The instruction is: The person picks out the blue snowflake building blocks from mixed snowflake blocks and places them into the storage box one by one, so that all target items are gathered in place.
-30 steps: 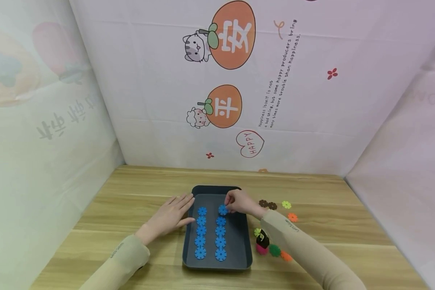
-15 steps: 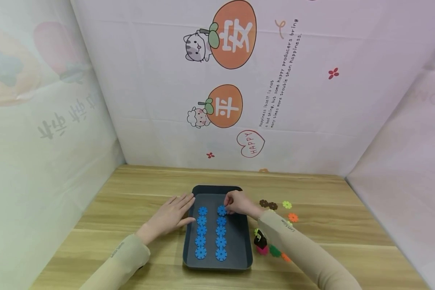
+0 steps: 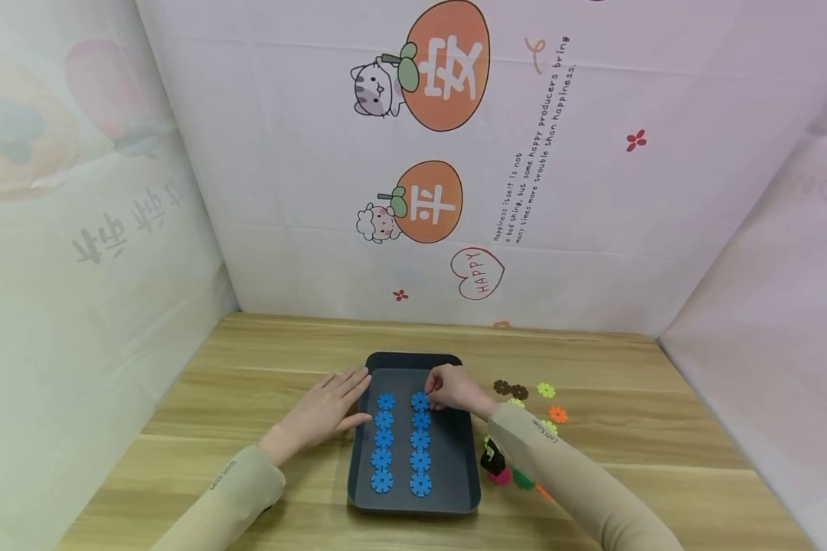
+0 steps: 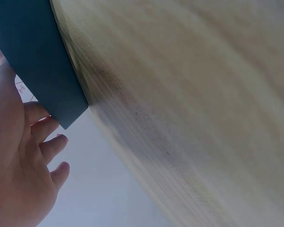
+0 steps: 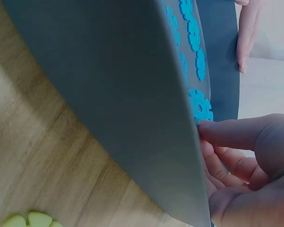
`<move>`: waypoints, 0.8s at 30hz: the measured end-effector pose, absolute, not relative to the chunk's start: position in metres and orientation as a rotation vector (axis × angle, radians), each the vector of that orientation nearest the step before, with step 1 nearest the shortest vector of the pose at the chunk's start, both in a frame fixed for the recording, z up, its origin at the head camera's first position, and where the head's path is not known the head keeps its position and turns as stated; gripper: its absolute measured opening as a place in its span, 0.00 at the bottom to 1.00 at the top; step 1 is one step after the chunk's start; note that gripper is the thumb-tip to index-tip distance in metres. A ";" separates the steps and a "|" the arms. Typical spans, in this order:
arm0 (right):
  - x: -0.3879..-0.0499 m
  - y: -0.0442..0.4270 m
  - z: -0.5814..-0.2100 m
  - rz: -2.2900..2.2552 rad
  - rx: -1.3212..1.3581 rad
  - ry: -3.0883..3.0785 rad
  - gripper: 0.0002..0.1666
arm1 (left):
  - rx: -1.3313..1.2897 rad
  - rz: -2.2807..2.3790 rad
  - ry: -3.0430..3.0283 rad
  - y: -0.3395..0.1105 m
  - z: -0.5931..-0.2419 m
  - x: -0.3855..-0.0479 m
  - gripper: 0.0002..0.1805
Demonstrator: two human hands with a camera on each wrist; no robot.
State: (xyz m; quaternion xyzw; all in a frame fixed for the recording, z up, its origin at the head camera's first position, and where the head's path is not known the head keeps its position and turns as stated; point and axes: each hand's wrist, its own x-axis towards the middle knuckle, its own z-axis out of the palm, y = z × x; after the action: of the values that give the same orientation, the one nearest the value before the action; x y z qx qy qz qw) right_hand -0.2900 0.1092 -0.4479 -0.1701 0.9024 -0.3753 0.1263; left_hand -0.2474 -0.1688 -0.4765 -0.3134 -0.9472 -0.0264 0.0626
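A dark grey tray [image 3: 455, 474] holds two columns of blue snowflake discs, the left column [image 3: 383, 438] and the right column [image 3: 420, 460]. My right hand [image 3: 455, 389] reaches over the tray's right side and pinches the blue snowflake disc [image 3: 419, 401] at the far end of the right column. In the right wrist view the thumb meets the edge of that disc [image 5: 199, 106]; the tray wall hides part of the fingers. My left hand [image 3: 325, 409] rests with straight fingers on the tray's left rim. The left wrist view has this hand [image 4: 19, 156] against the tray's outer wall [image 4: 35, 52].
Right of the tray lie loose discs: brown discs [image 3: 510, 389], a yellow-green disc [image 3: 546, 390], an orange disc [image 3: 557, 414] and a green disc [image 3: 521, 479]. A black and pink item [image 3: 494, 463] is partly behind the right sleeve. A printed cloth [image 3: 303, 191] hangs behind the table.
My right hand has shifted slightly left with the pinched disc, which now lines up with the right column. The left hand has stayed on the rim.
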 end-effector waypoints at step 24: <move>-0.289 0.111 -0.446 -1.045 -0.496 2.654 0.03 | -0.951 -0.099 -2.869 -0.167 -0.475 -0.247 0.40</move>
State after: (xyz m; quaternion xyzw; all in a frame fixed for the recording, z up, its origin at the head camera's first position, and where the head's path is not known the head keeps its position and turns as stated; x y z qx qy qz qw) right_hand -0.2886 0.1111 -0.4456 -0.1701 0.9097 -0.3583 0.1228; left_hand -0.2469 -0.1674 -0.4751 -0.3139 -0.9471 -0.0328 0.0585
